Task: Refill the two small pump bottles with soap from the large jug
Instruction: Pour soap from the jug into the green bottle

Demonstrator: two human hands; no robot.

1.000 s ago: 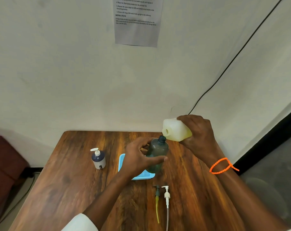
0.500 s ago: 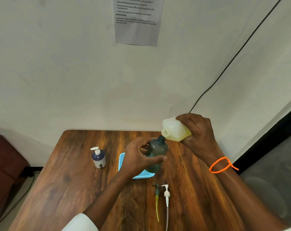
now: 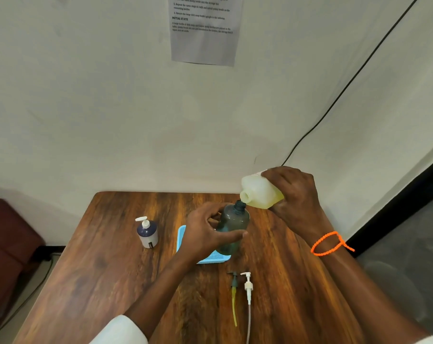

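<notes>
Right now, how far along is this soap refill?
Looks about midway. The small white bottle stands with a pump on, so it may be finished; I can't see its level. In hand: the left hand steadies the open dark bottle while the right hand tips the jug at its mouth; no stream shows. Left: filling it and fitting a pump; two loose pumps lie on the table.

- Plain staged test room, not a home
- Printed instruction sheet [image 3: 205, 31] taped on bare wall above the fingers
- Wooden table [image 3: 111, 269] in a corner
</notes>
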